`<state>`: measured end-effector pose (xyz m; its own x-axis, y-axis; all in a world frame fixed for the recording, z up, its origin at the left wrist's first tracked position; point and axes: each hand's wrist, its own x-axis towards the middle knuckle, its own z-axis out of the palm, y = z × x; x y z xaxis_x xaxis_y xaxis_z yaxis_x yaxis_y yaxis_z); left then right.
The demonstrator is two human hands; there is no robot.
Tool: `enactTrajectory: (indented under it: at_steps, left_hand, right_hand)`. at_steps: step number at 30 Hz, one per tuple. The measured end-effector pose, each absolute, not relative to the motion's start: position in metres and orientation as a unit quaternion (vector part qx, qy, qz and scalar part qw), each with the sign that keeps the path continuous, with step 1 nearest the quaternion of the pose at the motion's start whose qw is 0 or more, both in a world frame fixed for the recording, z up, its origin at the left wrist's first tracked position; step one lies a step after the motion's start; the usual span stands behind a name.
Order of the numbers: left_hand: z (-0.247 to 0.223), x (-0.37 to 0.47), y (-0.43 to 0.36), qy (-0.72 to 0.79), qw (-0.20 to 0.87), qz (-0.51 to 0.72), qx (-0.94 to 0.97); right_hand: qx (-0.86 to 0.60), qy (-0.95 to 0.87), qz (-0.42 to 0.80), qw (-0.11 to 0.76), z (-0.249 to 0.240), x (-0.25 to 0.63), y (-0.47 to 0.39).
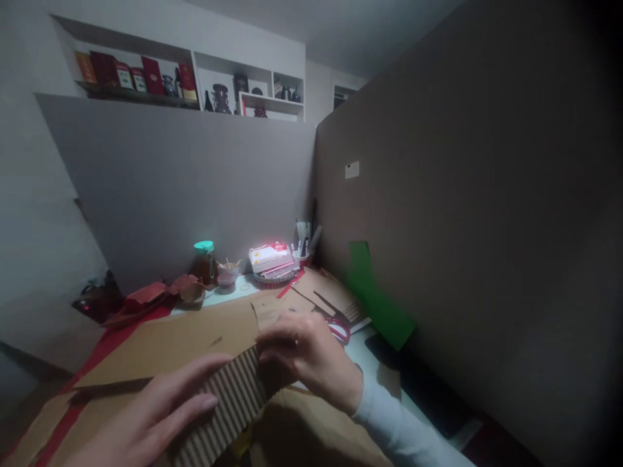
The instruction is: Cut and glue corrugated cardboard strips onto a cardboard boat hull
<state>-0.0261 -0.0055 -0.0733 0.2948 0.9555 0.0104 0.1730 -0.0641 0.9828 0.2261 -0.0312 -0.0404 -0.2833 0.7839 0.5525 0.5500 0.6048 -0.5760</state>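
Note:
A strip of corrugated cardboard (228,405) with exposed ribs runs diagonally across the lower middle. My left hand (156,415) lies flat on its lower part, fingers stretched along it. My right hand (311,360) grips the strip's upper end, fingers curled over the edge where a small cardboard flap (267,312) sticks up. Under the strip lies a large flat sheet of brown cardboard (175,344).
Red-handled scissors (335,324) lie just beyond my right hand, near cut cardboard pieces (321,292). A green paper sheet (374,298) leans on the right partition. At the back stand a jar with a green lid (204,263), a pen cup (302,250) and a small basket (272,269).

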Motion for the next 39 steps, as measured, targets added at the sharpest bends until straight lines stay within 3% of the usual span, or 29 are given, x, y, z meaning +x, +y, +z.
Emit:
enactTrajectory:
  at_steps: [2, 4, 9, 14, 20, 24, 29, 34, 36, 39]
  left_hand:
    - [-0.066, -0.017, -0.010, 0.473, 0.437, 0.314, 0.697]
    - [-0.057, -0.011, -0.013, 0.454, 0.435, 0.317, 0.710]
    - [-0.049, -0.010, -0.015, 0.405, 0.550, 0.370, 0.630]
    - [-0.060, -0.014, -0.020, 0.338, 0.673, 0.434, 0.494]
    - [-0.067, -0.018, -0.018, 0.259, 0.733, 0.454, 0.436]
    - [-0.066, -0.020, -0.013, 0.279, 0.714, 0.500, 0.402]
    - [-0.062, -0.013, -0.009, 0.302, 0.686, 0.564, 0.346]
    - [-0.064, -0.004, -0.009, 0.245, 0.691, 0.597, 0.326]
    - [-0.065, -0.004, -0.009, 0.219, 0.697, 0.601, 0.324]
    - [-0.063, -0.008, -0.010, 0.190, 0.702, 0.606, 0.323]
  right_hand:
    - [-0.443, -0.782, 0.128, 0.419, -0.041, 0.234, -0.026]
    - [-0.489, -0.764, 0.101, 0.409, -0.040, 0.251, -0.015]
    - [-0.649, -0.709, 0.010, 0.276, -0.053, 0.315, 0.029]
    - [-0.735, -0.669, 0.010, 0.110, -0.085, 0.358, 0.057]
    - [-0.777, -0.626, 0.016, 0.071, -0.103, 0.365, 0.061]
    - [-0.800, -0.581, -0.018, 0.150, -0.081, 0.362, 0.052]
    - [-0.748, -0.552, -0.036, 0.366, -0.035, 0.325, 0.019]
    - [-0.568, -0.638, 0.134, 0.502, -0.043, 0.244, -0.009]
    - [-0.427, -0.602, 0.325, 0.592, -0.057, 0.221, -0.011]
    - [-0.368, -0.532, 0.420, 0.637, -0.072, 0.208, -0.007]
